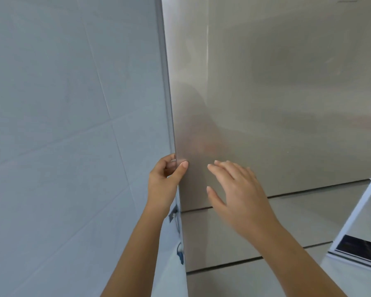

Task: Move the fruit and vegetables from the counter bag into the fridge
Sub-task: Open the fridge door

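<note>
The brushed grey fridge door (276,93) fills the upper right of the head view and appears closed against the lower doors. My left hand (165,179) grips the door's left edge, fingers curled behind it and thumb on the front. My right hand (236,189) hovers just in front of the door face with fingers spread and relaxed, holding nothing. No fruit, vegetables or bag are in view.
A pale tiled wall (62,125) stands close on the left of the fridge. Below the upper door lie two lower fridge fronts (234,232) split by dark seams. A white counter edge with a dark top (360,247) juts in at the lower right.
</note>
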### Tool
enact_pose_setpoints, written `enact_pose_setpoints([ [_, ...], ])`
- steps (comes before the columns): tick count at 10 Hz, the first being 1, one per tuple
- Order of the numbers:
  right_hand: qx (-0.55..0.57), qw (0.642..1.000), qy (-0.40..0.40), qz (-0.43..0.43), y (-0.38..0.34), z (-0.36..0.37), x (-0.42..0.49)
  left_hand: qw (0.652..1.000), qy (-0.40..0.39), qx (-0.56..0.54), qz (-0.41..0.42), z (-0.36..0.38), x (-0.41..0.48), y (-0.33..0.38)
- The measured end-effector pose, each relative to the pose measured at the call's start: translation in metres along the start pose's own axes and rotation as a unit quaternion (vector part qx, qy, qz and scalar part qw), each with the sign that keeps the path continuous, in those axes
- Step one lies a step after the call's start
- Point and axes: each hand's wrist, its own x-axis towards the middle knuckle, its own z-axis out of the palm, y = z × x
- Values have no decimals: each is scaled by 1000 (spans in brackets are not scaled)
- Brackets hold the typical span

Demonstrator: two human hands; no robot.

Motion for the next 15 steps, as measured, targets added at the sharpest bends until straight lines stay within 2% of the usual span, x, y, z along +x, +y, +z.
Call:
enact_pose_setpoints([
  [2,-1,1000,-12,3,-3,1,-9,1000,7,-13,-5,0,-6,1],
  [5,-36,999,13,22,-17,-22,-44,998,-33,-42,39,-7,-53,6],
  [9,-48,997,25,46,-27,-82,-113,993,-59,44,95,2,-151,29],
  [12,-49,996,21,68,-31,-153,-191,980,-111,92,134,28,-242,48],
  [15,-92,989,23,111,-35,-212,-261,963,-204,93,153,56,-313,67],
])
